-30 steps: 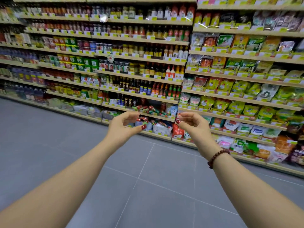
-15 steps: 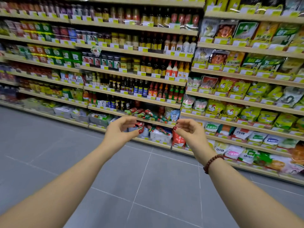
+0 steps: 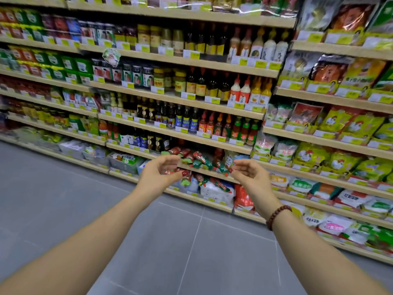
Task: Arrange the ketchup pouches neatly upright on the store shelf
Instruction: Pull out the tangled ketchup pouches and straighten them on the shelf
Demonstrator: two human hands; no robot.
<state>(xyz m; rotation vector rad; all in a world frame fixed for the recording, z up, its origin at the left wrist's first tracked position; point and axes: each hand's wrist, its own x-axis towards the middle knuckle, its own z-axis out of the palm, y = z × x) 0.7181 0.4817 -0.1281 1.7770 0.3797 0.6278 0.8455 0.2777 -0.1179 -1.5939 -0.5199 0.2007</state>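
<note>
The ketchup pouches point(image 3: 197, 159) are seen lying in a messy heap on a low shelf point(image 3: 209, 173). The left hand point(image 3: 157, 177) and right hand point(image 3: 252, 177) are held out before them. The fingers point(image 3: 168, 159) are loosely curled, and nothing is held.

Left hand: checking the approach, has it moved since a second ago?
Yes. The left hand has come forward toward the ketchup pouches, its fingertips now level with their shelf edge.
</note>
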